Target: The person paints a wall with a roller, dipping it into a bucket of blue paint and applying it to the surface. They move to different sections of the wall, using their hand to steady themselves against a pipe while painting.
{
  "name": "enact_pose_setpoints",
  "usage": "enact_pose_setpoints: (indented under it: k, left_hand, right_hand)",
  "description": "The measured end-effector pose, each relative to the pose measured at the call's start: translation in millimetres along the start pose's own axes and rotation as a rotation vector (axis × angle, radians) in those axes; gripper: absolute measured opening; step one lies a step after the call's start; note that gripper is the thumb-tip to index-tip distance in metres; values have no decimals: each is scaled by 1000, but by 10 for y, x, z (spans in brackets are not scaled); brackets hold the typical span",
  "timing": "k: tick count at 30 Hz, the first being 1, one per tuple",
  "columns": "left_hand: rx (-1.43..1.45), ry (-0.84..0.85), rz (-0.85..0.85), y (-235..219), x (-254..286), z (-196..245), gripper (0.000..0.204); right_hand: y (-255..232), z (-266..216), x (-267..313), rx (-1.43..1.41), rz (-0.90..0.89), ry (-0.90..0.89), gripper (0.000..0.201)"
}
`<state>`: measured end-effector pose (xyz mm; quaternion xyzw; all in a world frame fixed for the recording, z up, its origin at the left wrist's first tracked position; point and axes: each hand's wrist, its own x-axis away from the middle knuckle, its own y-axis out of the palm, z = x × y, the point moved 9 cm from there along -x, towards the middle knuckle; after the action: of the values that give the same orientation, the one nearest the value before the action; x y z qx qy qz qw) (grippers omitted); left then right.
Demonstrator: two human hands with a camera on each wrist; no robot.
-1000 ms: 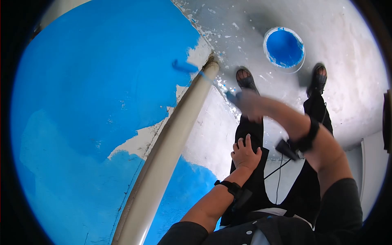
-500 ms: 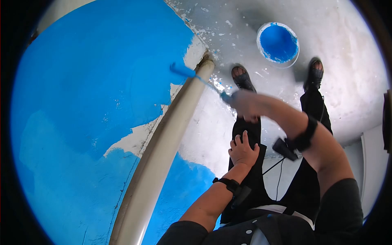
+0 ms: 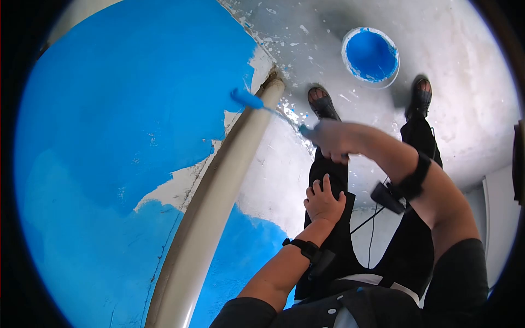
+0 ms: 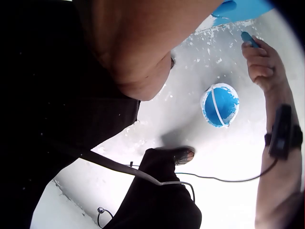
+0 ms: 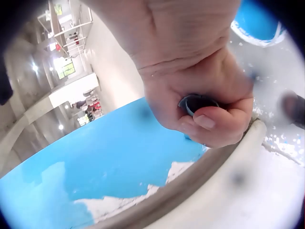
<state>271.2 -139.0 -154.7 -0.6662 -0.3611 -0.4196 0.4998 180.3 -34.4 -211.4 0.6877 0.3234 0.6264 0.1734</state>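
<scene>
My right hand [image 3: 336, 139] grips the handle of a paint roller [image 3: 247, 99]. The roller's blue sleeve reaches past the top of a pale pipe [image 3: 219, 218] and overlaps the wall [image 3: 131, 98], which is largely painted blue with bare white patches. In the right wrist view the fingers curl round the handle, whose end [image 5: 198, 102] shows inside the fist; the roller head is hidden there. My left hand [image 3: 325, 203] rests on the thigh with its fingers spread, holding nothing. In the left wrist view the same roller handle [image 4: 249, 40] sticks out of the right fist.
A white bucket [image 3: 395, 79] with blue paint inside stands on the grey floor [image 3: 459, 109] between the feet, its wire handle folded down. White paint spots mark the floor along the wall's foot. A black cable [image 4: 224, 180] runs from the right wrist camera.
The roller head has shifted slightly over the wall beside the pipe, with the right hand still gripping its handle. The left hand stays on the thigh. The head view has shifted a little.
</scene>
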Motion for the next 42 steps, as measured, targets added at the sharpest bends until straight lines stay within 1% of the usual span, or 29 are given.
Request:
enact_pose_setpoints:
  k: [1, 3, 4, 5, 7, 8, 9, 10, 11, 12, 14, 17, 18, 20, 22, 23, 25, 26, 28, 30, 32, 34, 36, 38, 41, 42]
  left_hand:
    - [0, 5, 11, 10, 3, 2, 65]
    - [-5, -4, 22, 28, -2, -29, 65]
    - [-5, 3, 30, 27, 2, -26, 65]
    - [-3, 13, 37, 26, 2, -20, 65]
    - [9, 13, 51, 24, -16, -34, 65]
    - [27, 19, 59, 31, 18, -24, 65]
    - [22, 5, 71, 32, 43, -25, 65]
    - [25, 0, 91, 16, 33, -4, 65]
    - [27, -28, 59, 26, 22, -1, 65]
    - [22, -29, 54, 29, 20, 11, 65]
    - [15, -26, 70, 31, 48, 50, 65]
    - [7, -33, 56, 82, 59, 81, 65]
    - [4, -47, 30, 116, 55, 86, 65]
    - [-15, -70, -4, 153, 65, 101, 64]
    - [-8, -69, -9, 169, 75, 141, 64]
    - [-9, -75, -13, 169, 82, 122, 63]
    - [8, -76, -12, 160, 92, 144, 64]
    - [8, -79, -8, 158, 92, 124, 64]
    - [-2, -75, 41, 184, 103, 105, 64]
    - [-9, -72, 30, 158, 110, 118, 64]
    - [-21, -73, 15, 158, 107, 121, 64]
    - [-17, -77, 3, 183, 107, 114, 64]
    - [-31, -84, -16, 182, 110, 105, 65]
    - [-35, -90, -38, 186, 101, 104, 65]
    - [-37, -87, -15, 150, 111, 120, 66]
    - [-42, -88, -13, 129, 115, 143, 66]
  right_hand:
    - [-172, -68, -356, -57, 5, 1, 34]
    - [-624, -501, -1191, -167, 4, 0, 37]
    - [-653, -385, -1458, -219, 1, 1, 41]
    - [-629, -419, -1423, -216, -6, 0, 41]
    - [-687, -610, -1101, -413, 46, -140, 35]
    - [-595, -586, -914, -414, 51, -127, 35]
    - [-516, -528, -679, -345, 129, -109, 35]
    - [-468, -439, -444, -269, 218, -90, 38]
    - [-367, -310, -222, -317, 242, -102, 37]
    - [-261, -151, 11, -367, 270, -110, 36]
    - [-102, 127, 466, -540, 284, -206, 32]
    - [-62, 552, 847, -743, 431, -221, 25]
    - [-118, 619, 884, -737, 447, -216, 25]
    - [-390, 769, 940, -858, 607, -232, 28]
    - [-729, 890, 798, -884, 665, -158, 28]
    - [-886, 854, 773, -896, 679, -148, 26]
    - [-1195, 969, 424, -1077, 579, -170, 20]
    - [-1308, 954, 289, -1147, 539, -141, 16]
    - [-1434, 909, 168, -1207, 573, -96, 11]
    - [-1563, 956, -1, -1163, 568, -53, 13]
    - [-1653, 991, -132, -1196, 563, -50, 14]
    - [-1729, 1041, -201, -1204, 525, -78, 14]
    - [-1699, 978, -230, -1210, 488, -114, 15]
    - [-1556, 1039, -122, -1293, 457, -132, 16]
    - [-1186, 1008, 174, -1361, 438, -174, 19]
    - [-1103, 1037, 268, -1357, 486, -182, 20]
